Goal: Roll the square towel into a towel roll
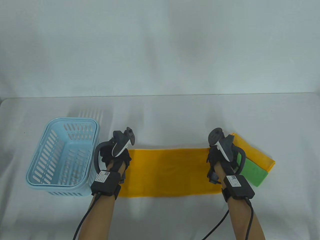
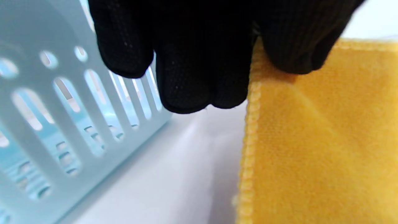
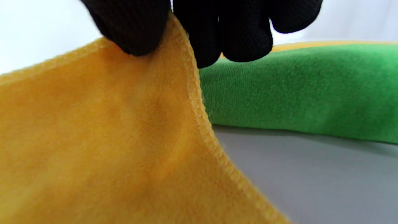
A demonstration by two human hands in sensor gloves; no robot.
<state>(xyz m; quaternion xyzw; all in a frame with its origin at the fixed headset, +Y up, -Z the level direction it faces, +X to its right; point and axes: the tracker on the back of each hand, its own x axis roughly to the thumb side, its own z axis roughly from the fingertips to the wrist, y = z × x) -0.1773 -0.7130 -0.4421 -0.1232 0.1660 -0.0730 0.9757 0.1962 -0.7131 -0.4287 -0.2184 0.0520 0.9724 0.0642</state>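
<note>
Yellow towel (image 1: 170,172) flat on table, far corners pinched between left hand (image 1: 113,156) fingers and right hand (image 1: 221,157) fingers

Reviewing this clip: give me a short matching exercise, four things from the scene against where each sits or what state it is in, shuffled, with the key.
Things:
1. orange towel
2. green towel
3. blue basket
4. left hand

Places or states:
A. stands at the table's left side, nothing visible inside
B. folded, lying under another folded orange cloth at the right
C. pinches a far corner of the spread cloth
D. spread as a wide strip between both hands

Pairs: 1-D, 2-B, 3-A, 4-C. The right hand pinches the other far corner.
</note>
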